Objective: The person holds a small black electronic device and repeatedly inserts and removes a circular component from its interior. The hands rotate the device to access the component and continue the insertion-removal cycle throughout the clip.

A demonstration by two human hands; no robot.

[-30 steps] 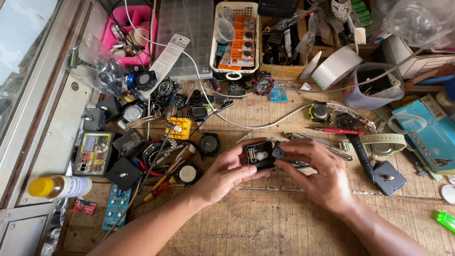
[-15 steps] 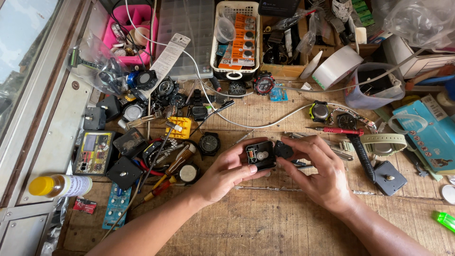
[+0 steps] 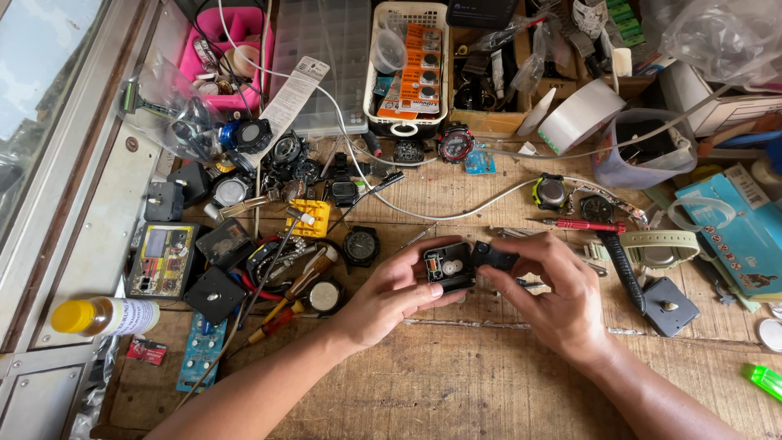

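1. Spread across the whole view: worn wooden desk (image 3: 456,383), crowded along its far edge and left side, barer near the front edge.
2. Along the far edge: white plastic basket of button-cell cards (image 3: 406,69), roll of white tape (image 3: 580,116), pink plastic tray (image 3: 236,33); toward the left edge, black wristwatches and a yellow-capped bottle (image 3: 104,316).
3. Near the middle of the desk: left hand (image 3: 391,297) clamped on a small black square clock movement with a white gear showing (image 3: 449,267), thumb on its near side, fingers behind it.
4. Just right of that: right hand (image 3: 554,295), fingertips pinched together on a small black plastic cover piece (image 3: 493,257), touching the movement's right side.
5. Judged best for the step in hand: movement kept level and steady in the left hand, cover lined up squarely before any pressing, light pressure only, white gear left undisturbed.
6. Hidden or unclear: underside of the movement behind the fingers; exact join between cover and movement too small to tell; right edge of the desk and both forearms cut off; small parts near the red-handled screwdriver (image 3: 582,225) hard to make out.
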